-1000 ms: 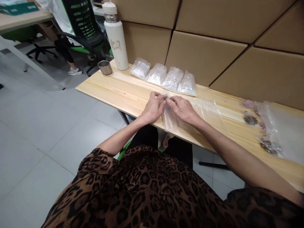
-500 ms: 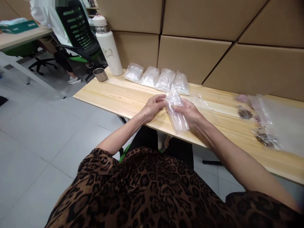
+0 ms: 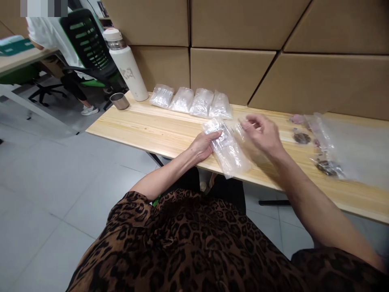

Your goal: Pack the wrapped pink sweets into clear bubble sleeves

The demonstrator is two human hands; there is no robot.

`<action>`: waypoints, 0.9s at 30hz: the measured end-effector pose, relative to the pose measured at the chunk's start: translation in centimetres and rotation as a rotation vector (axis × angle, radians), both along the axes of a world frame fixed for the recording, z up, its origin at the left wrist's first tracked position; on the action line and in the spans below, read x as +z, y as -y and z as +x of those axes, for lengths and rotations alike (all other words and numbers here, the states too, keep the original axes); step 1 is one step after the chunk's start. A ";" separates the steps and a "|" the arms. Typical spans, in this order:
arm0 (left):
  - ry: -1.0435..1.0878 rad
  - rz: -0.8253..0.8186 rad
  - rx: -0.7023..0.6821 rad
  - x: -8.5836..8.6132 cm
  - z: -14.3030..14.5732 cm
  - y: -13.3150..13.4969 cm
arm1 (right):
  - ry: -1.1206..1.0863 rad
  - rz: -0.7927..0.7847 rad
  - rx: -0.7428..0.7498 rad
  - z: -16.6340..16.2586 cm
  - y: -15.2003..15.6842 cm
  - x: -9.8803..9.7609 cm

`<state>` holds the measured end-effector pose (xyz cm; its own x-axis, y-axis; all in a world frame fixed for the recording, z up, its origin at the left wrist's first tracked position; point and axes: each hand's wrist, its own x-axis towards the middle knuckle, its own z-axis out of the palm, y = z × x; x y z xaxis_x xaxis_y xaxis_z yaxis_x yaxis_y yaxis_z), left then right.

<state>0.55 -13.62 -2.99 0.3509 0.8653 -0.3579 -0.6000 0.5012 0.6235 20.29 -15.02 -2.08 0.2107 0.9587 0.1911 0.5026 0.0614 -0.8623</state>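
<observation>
Your left hand (image 3: 204,145) gripped the upper end of a clear plastic bag (image 3: 231,153), while your right hand (image 3: 263,132) hovered just right of it, fingers loosely curled and too blurred to tell whether they pinched anything. The bag lay at mid-frame on the front edge of the wooden table (image 3: 146,125), its long axis running from upper left to lower right, with small pale bits inside near your fingers. Beyond, four filled packets (image 3: 191,101) sat in a row against the cardboard boxes (image 3: 231,69), and at the right edge a large clear bag (image 3: 349,150) lay with dark pieces (image 3: 325,167) at its mouth.
</observation>
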 end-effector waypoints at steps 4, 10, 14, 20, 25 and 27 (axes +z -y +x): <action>-0.049 -0.004 -0.003 0.2 0.1 0.1 | 0.344 -0.160 -0.194 4.2 -1.6 -0.9; -0.091 0.027 -0.059 0.4 0.0 0.0 | -0.011 -0.222 -0.053 5.0 -0.4 0.1; -0.153 0.061 -0.061 0.4 0.1 0.3 | -0.204 -0.087 0.004 2.9 1.0 3.1; -0.179 0.200 -0.092 0.5 0.9 0.9 | 0.097 0.185 0.376 -3.0 3.8 3.9; 0.009 0.172 -0.243 1.4 -0.8 1.1 | 0.449 0.457 0.412 -4.7 5.1 0.9; 0.061 0.191 -0.256 1.5 -1.7 1.2 | 0.505 0.482 0.425 -4.6 5.3 0.3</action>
